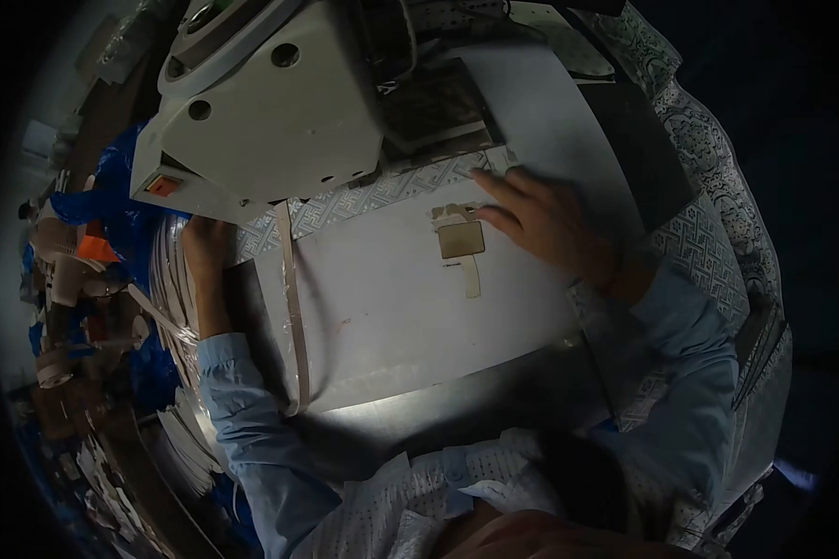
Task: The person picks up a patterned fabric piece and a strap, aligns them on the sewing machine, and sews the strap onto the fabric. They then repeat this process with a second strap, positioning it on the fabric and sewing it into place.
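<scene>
A pale machine with a rounded housing (280, 121) stands over the white work surface (382, 317). My right hand (545, 224) lies palm down, fingers stretched out, its index fingertip at a grey-and-white patterned strip (391, 191) along the machine's front. Just beside its thumb are a small brown square plate (461, 240) and a thin pale piece (472, 278) below it. My left hand (207, 252) is by the machine's lower left corner, near the strip's left end. Its fingertips are partly hidden there, so I cannot see whether it holds anything.
A narrow beige band (294, 317) runs down the surface's left side to its front edge. Blue plastic (116, 172) and stacked pale strips (168, 270) lie at the left. An orange-red switch (164, 185) is on the machine. Patterned cloth (704, 242) hangs at the right.
</scene>
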{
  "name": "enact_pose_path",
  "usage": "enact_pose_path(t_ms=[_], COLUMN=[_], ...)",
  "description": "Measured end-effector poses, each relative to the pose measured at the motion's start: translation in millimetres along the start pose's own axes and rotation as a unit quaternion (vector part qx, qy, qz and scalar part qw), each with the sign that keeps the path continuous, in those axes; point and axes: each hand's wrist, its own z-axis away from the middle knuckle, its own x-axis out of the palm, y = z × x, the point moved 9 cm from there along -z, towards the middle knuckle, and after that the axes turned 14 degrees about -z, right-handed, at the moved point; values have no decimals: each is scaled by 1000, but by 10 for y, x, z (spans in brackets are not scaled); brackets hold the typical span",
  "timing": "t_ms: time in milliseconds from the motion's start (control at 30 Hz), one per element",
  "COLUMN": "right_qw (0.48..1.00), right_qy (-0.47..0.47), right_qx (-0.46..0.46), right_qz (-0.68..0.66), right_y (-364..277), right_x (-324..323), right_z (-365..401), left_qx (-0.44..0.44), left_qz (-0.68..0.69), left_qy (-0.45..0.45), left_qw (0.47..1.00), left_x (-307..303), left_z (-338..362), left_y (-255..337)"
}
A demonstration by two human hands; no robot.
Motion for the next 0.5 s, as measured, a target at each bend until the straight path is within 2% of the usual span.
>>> enact_pose_path(t_ms=[100, 300, 367, 500], right_qw=[998, 996, 996, 997], right_qy=[4, 11, 12, 14], right_qx=[-9, -27, -24, -28], right_qz=[61, 86, 82, 77], right_y=[-36, -64, -47, -29], right_x=[75, 79, 91, 103], right_z=[52, 45, 53, 59], left_qx=[49, 24, 35, 23], left_qz=[54, 32, 91, 63], left_qy=[17, 33, 52, 17], left_qw=[997, 999, 994, 998], left_x=[-33, -52, -53, -38], left_z=[8, 38, 42, 14], left_y=[17, -75, -134, -147])
